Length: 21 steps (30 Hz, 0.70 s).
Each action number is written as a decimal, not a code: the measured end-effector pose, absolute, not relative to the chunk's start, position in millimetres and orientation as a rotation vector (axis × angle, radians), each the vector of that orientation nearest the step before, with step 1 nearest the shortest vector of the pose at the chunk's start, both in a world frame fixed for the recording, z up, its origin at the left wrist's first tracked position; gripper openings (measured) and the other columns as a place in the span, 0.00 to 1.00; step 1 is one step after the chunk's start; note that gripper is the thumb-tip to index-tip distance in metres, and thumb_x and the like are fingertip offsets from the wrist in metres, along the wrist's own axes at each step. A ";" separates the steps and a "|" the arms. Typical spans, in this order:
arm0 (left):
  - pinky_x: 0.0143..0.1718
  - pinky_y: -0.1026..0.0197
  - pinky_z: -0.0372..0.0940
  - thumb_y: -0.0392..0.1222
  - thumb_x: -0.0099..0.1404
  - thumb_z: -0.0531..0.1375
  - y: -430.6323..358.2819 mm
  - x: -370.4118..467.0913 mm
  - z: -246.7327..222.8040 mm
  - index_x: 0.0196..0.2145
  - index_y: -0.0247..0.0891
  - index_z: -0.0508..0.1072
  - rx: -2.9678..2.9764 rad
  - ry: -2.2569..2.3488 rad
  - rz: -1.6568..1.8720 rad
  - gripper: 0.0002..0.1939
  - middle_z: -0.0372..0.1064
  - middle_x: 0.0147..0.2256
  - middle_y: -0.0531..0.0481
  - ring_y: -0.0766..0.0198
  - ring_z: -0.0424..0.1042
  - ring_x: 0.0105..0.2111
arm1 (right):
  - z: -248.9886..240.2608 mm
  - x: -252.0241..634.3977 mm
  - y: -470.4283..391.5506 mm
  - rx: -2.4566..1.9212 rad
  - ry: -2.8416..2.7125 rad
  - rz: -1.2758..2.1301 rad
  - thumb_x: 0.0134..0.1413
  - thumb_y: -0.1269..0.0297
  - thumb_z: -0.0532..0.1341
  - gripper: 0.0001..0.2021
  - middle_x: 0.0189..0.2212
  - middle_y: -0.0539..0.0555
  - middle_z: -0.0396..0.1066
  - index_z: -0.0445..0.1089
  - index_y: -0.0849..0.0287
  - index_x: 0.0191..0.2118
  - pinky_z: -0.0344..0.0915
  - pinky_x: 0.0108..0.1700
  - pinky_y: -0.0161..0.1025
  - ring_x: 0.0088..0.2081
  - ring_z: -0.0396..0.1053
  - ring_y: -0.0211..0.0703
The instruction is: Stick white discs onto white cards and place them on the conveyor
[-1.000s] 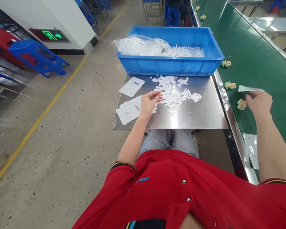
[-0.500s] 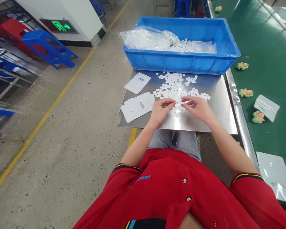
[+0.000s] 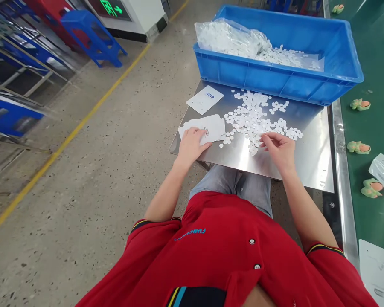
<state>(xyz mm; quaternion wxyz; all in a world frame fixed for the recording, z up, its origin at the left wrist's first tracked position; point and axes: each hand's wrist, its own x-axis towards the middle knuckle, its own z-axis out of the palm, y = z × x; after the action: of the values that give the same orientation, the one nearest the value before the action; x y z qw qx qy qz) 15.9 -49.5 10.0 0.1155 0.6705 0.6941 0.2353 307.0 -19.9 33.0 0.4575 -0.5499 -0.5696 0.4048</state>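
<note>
My left hand [image 3: 190,146] rests on a stack of flat white pouches [image 3: 215,125] with small printing, its thumb apart from the fingers near the stack's lower edge. Over the right side of a pile of small white discs [image 3: 251,115] is my right hand [image 3: 280,150]. Its thumb and fingertips are pinched together, and whatever lies between them is too small to make out. A separate white pouch [image 3: 205,100] lies behind the stack on the metal table [image 3: 310,147].
Behind the discs stands a blue crate [image 3: 275,83] with a clear bag [image 3: 227,39] of white discs and loose ones. Along the right runs a green conveyor [image 3: 371,128] carrying small green-and-orange figures [image 3: 359,147] and pouches. A blue stool [image 3: 92,36] stands on the floor at left.
My left hand has moved left from the discs onto the pouch stack. My right hand stays by the discs, now at their right side. The camera view has turned and shifted.
</note>
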 end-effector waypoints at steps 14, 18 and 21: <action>0.41 0.57 0.70 0.48 0.57 0.68 -54.5 -2.2 -3.3 0.31 0.41 0.84 1.475 1.960 1.183 0.09 0.82 0.33 0.49 0.56 0.77 0.34 | 39.5 299.3 -25.3 -1.312 -1.590 0.966 0.54 0.50 0.67 0.14 0.31 0.54 0.79 0.81 0.56 0.34 0.75 0.36 0.43 0.29 0.75 0.43; 0.43 0.55 0.72 0.50 0.53 0.71 -55.8 -1.9 6.4 0.31 0.40 0.84 1.331 1.894 1.368 0.12 0.82 0.34 0.48 0.55 0.78 0.36 | 51.8 274.2 -20.8 -1.187 -1.691 0.924 0.56 0.51 0.66 0.12 0.35 0.53 0.80 0.82 0.53 0.35 0.74 0.37 0.44 0.30 0.74 0.42; 0.47 0.54 0.74 0.49 0.53 0.71 -58.7 4.2 17.7 0.32 0.40 0.84 1.351 1.838 1.410 0.11 0.82 0.35 0.47 0.54 0.80 0.39 | 59.5 249.0 -14.1 -1.111 -1.791 0.829 0.60 0.54 0.65 0.10 0.35 0.52 0.80 0.82 0.51 0.35 0.73 0.39 0.42 0.35 0.75 0.43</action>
<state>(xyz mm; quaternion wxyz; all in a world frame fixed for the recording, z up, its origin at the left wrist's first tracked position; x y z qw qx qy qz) 4.2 -58.7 17.7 0.2278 0.4905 0.6673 0.5120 249.0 -14.1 59.5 0.4245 -0.4443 -0.7160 0.3312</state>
